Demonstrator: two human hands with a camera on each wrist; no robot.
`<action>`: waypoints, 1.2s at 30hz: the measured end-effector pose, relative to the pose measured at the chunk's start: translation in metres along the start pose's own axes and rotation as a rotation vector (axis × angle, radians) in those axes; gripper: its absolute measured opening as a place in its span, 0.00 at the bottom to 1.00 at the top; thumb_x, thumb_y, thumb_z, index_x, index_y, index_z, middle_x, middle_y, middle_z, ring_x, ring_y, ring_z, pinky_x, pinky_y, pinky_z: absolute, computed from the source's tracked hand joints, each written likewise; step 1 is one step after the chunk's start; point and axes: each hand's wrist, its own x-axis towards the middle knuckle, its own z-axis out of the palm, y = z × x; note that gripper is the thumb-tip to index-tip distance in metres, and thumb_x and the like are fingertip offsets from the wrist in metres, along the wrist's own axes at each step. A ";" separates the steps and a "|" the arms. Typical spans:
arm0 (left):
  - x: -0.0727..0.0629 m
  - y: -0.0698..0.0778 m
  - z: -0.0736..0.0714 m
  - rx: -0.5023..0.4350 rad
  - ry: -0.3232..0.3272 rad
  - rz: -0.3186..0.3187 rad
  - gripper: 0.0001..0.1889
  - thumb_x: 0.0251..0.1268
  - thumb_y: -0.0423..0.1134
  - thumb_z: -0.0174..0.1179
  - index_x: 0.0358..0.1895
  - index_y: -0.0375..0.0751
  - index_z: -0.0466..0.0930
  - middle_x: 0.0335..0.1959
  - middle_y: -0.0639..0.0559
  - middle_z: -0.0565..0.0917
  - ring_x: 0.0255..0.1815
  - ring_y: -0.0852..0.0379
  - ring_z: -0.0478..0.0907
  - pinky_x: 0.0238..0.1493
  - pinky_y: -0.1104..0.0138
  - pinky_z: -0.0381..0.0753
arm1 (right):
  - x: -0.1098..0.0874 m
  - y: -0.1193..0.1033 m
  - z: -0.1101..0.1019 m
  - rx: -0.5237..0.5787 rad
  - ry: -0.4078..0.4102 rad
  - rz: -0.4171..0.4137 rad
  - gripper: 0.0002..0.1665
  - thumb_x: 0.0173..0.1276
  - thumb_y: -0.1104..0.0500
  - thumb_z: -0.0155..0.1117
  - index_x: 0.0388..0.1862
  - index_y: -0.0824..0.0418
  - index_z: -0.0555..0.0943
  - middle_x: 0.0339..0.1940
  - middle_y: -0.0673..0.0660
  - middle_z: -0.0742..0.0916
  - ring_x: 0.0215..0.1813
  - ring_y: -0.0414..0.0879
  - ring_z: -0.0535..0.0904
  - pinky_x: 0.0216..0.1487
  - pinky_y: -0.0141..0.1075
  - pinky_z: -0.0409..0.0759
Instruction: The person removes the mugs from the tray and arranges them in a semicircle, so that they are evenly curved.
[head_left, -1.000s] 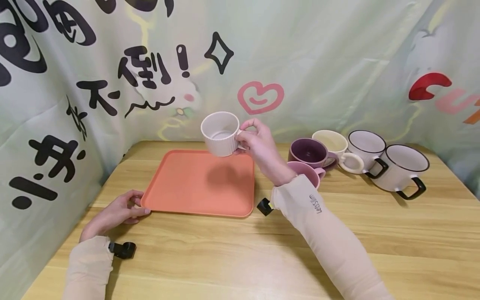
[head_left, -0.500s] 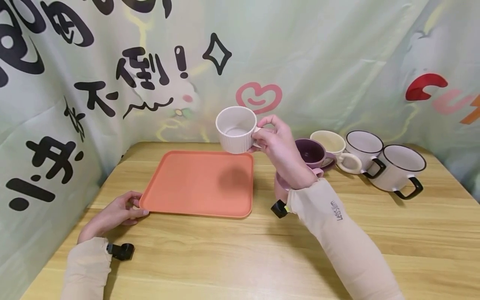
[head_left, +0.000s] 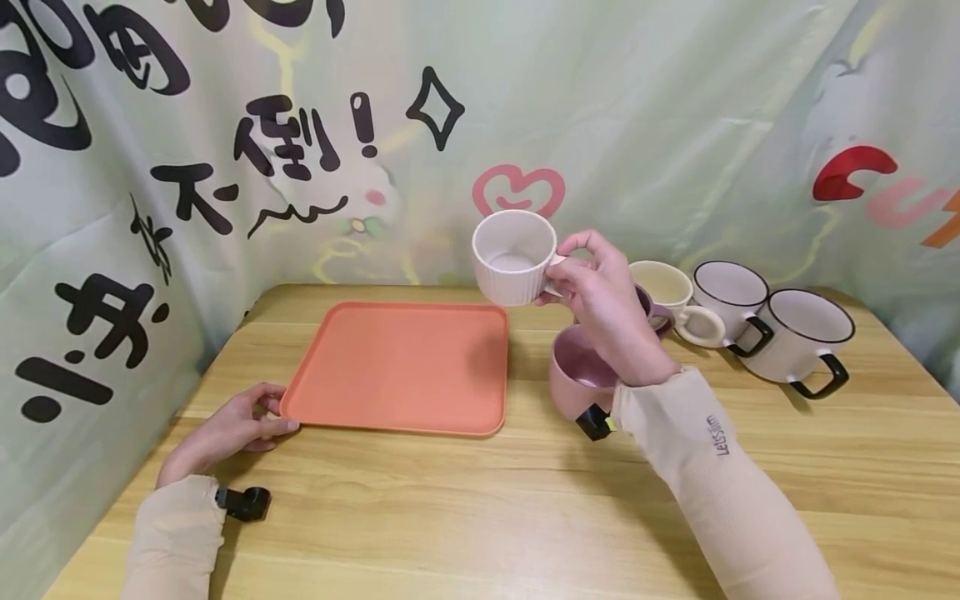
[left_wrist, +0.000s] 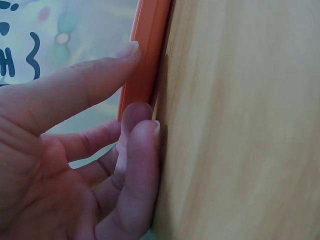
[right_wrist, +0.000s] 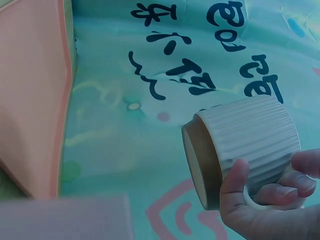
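My right hand [head_left: 603, 296] pinches the handle of a white ribbed mug [head_left: 513, 258], held upright in the air past the back right corner of an orange tray [head_left: 397, 367]. In the right wrist view the mug [right_wrist: 255, 145] shows its ribbed side and an unglazed brownish base band, with fingers around the handle. At the tray's front left corner, my left hand [head_left: 236, 425] holds the edge. The left wrist view has the thumb on the tray's rim [left_wrist: 145, 65] and the other fingers curled at its corner, close to the tabletop.
Right of the tray stand a pink mug [head_left: 570, 375] and a purple mug [head_left: 645, 302], both partly hidden by my right arm. Beyond them are a cream mug [head_left: 663, 285] and two white enamel-style mugs [head_left: 795, 350] with black handles. A printed curtain [head_left: 637, 108] hangs behind the table.
My right hand has carried the white ribbed mug rightward, from over the tray to past its back right corner. The left hand stays at the tray's corner.
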 end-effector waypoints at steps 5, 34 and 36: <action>0.002 -0.001 0.000 0.002 -0.005 0.002 0.33 0.71 0.35 0.65 0.68 0.21 0.59 0.46 0.41 0.72 0.37 0.57 0.77 0.38 0.66 0.86 | -0.004 -0.005 -0.012 0.002 0.026 -0.015 0.10 0.68 0.77 0.48 0.41 0.65 0.65 0.17 0.51 0.67 0.25 0.44 0.63 0.38 0.37 0.83; 0.001 0.001 0.000 0.014 -0.001 -0.004 0.32 0.71 0.35 0.65 0.68 0.21 0.59 0.45 0.41 0.72 0.37 0.56 0.77 0.38 0.66 0.86 | -0.029 -0.010 -0.081 0.153 0.099 -0.089 0.11 0.72 0.79 0.47 0.41 0.65 0.66 0.23 0.55 0.76 0.25 0.44 0.69 0.39 0.37 0.84; 0.000 0.000 0.000 0.007 -0.004 0.000 0.32 0.71 0.34 0.65 0.68 0.21 0.59 0.46 0.41 0.72 0.37 0.57 0.77 0.38 0.66 0.86 | -0.032 -0.009 -0.087 0.172 0.101 -0.097 0.11 0.72 0.79 0.47 0.41 0.65 0.67 0.22 0.55 0.76 0.24 0.44 0.69 0.38 0.38 0.84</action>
